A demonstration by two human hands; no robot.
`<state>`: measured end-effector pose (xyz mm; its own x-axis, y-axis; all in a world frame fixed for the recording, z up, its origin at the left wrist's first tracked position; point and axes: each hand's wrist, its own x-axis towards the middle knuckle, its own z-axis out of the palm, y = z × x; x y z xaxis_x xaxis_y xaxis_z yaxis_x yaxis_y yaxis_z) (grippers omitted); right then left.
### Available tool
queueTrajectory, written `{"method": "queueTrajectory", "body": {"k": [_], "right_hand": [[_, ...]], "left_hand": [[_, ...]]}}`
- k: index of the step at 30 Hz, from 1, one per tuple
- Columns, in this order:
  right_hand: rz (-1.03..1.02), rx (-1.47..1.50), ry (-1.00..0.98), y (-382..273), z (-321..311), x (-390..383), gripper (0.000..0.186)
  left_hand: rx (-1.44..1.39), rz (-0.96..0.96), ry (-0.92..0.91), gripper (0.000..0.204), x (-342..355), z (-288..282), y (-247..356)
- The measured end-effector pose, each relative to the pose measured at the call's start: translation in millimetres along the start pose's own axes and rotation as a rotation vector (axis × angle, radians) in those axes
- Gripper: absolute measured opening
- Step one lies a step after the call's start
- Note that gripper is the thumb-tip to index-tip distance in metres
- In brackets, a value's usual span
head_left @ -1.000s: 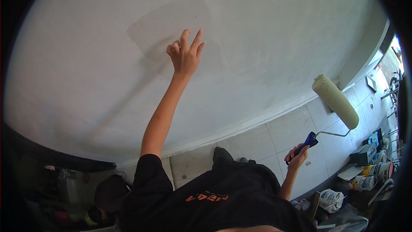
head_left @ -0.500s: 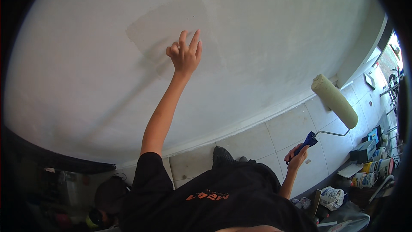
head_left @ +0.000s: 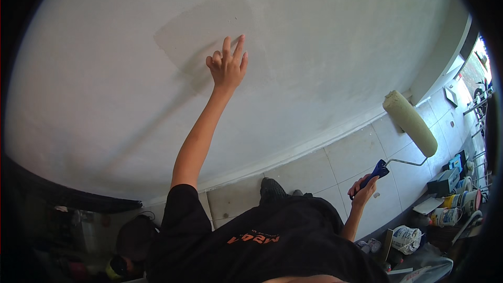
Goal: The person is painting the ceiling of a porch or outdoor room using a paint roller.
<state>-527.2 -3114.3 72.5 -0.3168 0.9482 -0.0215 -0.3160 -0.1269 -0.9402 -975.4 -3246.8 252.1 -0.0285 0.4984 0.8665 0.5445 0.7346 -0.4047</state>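
Observation:
My left hand (head_left: 228,69) is raised at the pale wall (head_left: 325,47), with two fingers stretched out and others bent; nothing is in it. Its fingertips are at the lower part of a darker, damp-looking patch (head_left: 204,18); whether they touch the surface I cannot tell. A small dark speck sits just above the fingertips. Low on the right, my right hand (head_left: 364,189) is closed round the blue handle of a paint roller (head_left: 411,124). The roller's thick yellowish sleeve points up and away from me, clear of the wall, on a bent wire frame.
Pale floor tiles (head_left: 356,152) run along the wall's foot. On the right stand several paint buckets (head_left: 406,239), a grey toolbox (head_left: 443,182) and metal railings near a bright opening. A dark bag (head_left: 137,237) lies at lower left, by a black edge (head_left: 73,194).
My left hand has shifted very slightly to the right along the wall. The roller in my right hand has barely moved.

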Motion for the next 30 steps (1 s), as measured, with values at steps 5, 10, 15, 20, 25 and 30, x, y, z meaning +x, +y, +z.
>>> {"method": "queueTrajectory", "body": {"k": [5, 10, 15, 20, 25, 30], "right_hand": [[0.0, 0.016, 0.008, -0.2, 1.6, -1.3, 0.052], [-0.008, 0.008, 0.013, 1.6, 0.8, -1.1, 0.052], [-0.008, 0.004, -0.002, 2.4, 0.0, -1.1, 0.052], [-0.016, 0.025, -0.034, -1.7, 3.5, -3.9, 0.052], [0.002, 0.043, -0.052, -0.1, -0.5, -4.1, 0.051], [0.029, 0.038, -0.042, -0.8, 1.0, -5.7, 0.052]], "left_hand": [[-0.076, 0.107, 0.01, 0.038, -5.0, -3.6, 0.7], [-0.307, -0.013, 0.225, 0.018, 2.1, -18.1, 5.4], [-0.44, -0.027, 0.252, 0.014, 37.4, -25.0, -8.8], [-0.373, -0.032, 0.313, 0.012, 59.8, -20.3, -19.3], [-0.187, 0.11, 0.204, 0.007, 67.4, -15.3, -10.3], [-0.142, 0.126, 0.201, 0.013, 63.0, -9.9, -5.6]]}}
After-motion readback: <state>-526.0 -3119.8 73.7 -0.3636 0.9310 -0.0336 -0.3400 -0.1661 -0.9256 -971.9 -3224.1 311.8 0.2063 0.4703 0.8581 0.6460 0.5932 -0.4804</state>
